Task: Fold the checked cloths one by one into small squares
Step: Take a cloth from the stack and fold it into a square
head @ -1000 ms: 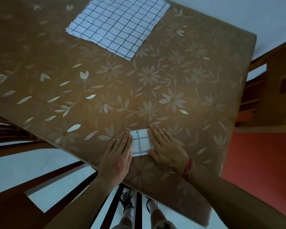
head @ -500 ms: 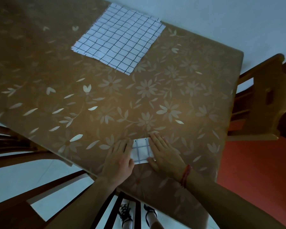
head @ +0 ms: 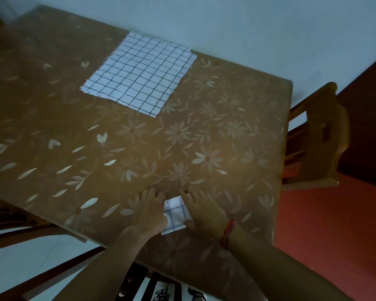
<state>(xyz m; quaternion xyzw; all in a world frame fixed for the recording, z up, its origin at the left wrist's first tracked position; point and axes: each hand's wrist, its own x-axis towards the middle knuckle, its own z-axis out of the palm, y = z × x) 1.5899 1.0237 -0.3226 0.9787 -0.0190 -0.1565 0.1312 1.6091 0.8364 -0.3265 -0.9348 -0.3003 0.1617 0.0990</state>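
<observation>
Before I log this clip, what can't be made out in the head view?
- Folded cloth: its side edges lie under the left hand and right hand, so its layer count is hidden.
- Flat checked cloths at the far side: staggered edges suggest a stack, but the number is too fine to tell.
- Shoes: cut off by the bottom edge of the frame.

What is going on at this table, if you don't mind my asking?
A person is folding checked cloths on a table with a flowered cover. The left hand and the right hand lie flat on either side of a small folded cloth near the front edge, pressing it down. A larger cloth lies spread out at the far side, with no hand on it.
</observation>
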